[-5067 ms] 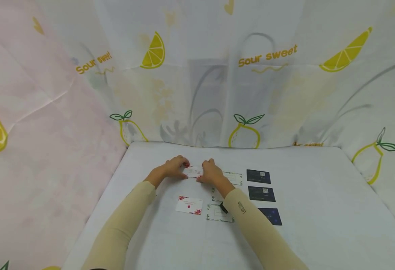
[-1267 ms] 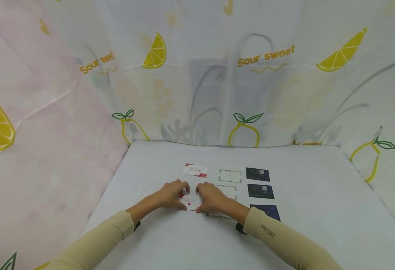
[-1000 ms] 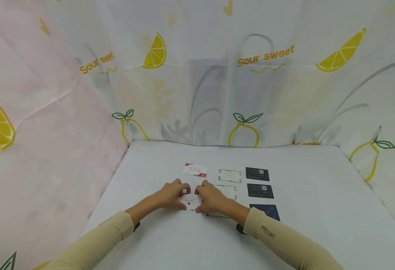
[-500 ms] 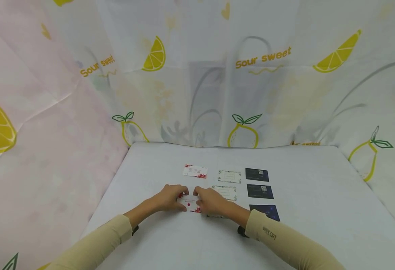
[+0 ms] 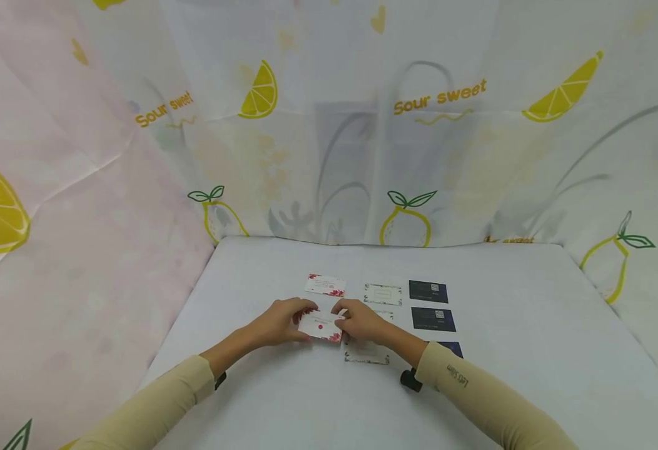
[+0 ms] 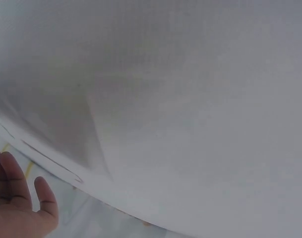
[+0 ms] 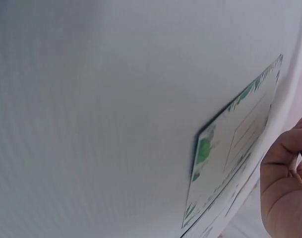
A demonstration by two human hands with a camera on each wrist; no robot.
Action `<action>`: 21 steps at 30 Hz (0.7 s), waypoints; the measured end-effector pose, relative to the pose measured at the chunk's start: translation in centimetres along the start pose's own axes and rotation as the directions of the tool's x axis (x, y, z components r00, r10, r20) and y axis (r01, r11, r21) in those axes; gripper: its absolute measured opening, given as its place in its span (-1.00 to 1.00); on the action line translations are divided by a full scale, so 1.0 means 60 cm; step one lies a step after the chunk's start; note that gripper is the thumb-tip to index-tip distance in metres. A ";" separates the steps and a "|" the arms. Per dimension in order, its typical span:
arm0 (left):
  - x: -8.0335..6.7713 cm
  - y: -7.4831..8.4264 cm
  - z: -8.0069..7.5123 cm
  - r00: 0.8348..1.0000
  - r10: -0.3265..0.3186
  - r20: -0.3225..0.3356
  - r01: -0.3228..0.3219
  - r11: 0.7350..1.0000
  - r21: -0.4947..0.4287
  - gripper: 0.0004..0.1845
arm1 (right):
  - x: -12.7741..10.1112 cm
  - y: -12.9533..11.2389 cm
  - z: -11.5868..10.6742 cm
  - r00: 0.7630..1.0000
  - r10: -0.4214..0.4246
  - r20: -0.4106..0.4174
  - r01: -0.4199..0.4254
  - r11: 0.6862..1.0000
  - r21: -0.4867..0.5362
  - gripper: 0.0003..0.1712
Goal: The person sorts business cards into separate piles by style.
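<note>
In the head view, a white card with red flowers and a red dot [image 5: 320, 325] is raised at a slant between both hands. My left hand [image 5: 277, 322] grips its left end, thumb at the near corner and fingers at the far one. At the right end, my right hand [image 5: 363, 322] pinches the edge. Another red-flowered card [image 5: 326, 285] lies flat farther back. Beneath and beside the right hand are cards with leafy green borders; the near one [image 5: 367, 355] is partly covered. The left wrist view shows the left hand's fingers [image 6: 12, 181] but no card.
Farther right, dark blue cards lie in a column, among them a back one [image 5: 428, 291] and a middle one [image 5: 433, 319]; the right forearm partly hides the nearest. A leafy card [image 5: 383, 294] lies at the back. The white table [image 5: 284, 400] ends at a lemon-print curtain [image 5: 329, 156].
Earlier both hands were at the far red-flowered card, which now lies alone. They moved to the nearer one, held its ends against the table, and have now lifted and tilted it.
</note>
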State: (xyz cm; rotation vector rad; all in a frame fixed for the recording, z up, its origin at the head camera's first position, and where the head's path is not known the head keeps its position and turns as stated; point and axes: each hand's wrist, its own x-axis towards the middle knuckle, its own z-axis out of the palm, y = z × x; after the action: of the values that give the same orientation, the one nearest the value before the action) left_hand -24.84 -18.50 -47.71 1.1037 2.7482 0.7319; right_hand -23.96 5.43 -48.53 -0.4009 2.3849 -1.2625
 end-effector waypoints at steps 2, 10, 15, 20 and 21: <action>0.001 -0.003 0.000 1.000 0.003 -0.008 -0.003 1.000 -0.010 -0.32 | 0.001 0.001 -0.003 1.000 0.007 -0.004 -0.007 1.000 0.023 -0.77; 0.013 -0.021 -0.010 1.000 -0.001 -0.018 0.002 1.000 0.030 -0.36 | 0.013 -0.003 -0.006 0.994 -0.077 -0.082 0.067 0.990 -0.125 -0.75; 0.021 -0.031 -0.014 1.000 -0.016 -0.021 0.017 1.000 0.015 -0.38 | 0.012 -0.008 -0.004 0.975 -0.161 -0.153 0.127 0.969 -0.210 -0.54; 0.022 -0.038 -0.014 0.999 -0.024 -0.022 0.024 1.000 0.002 -0.38 | 0.005 -0.011 -0.004 0.967 -0.210 -0.144 0.159 0.939 -0.306 -0.27; 0.024 -0.039 -0.013 1.000 -0.021 -0.020 0.021 1.000 -0.001 -0.38 | 0.004 -0.012 -0.004 0.968 -0.206 -0.146 0.151 0.937 -0.316 -0.26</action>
State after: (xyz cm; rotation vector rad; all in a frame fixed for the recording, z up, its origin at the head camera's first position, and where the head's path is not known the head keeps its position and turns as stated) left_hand -27.54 -19.31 -47.96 1.0709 2.7720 0.7456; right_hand -24.23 5.12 -47.85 -0.6351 2.7603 -1.0415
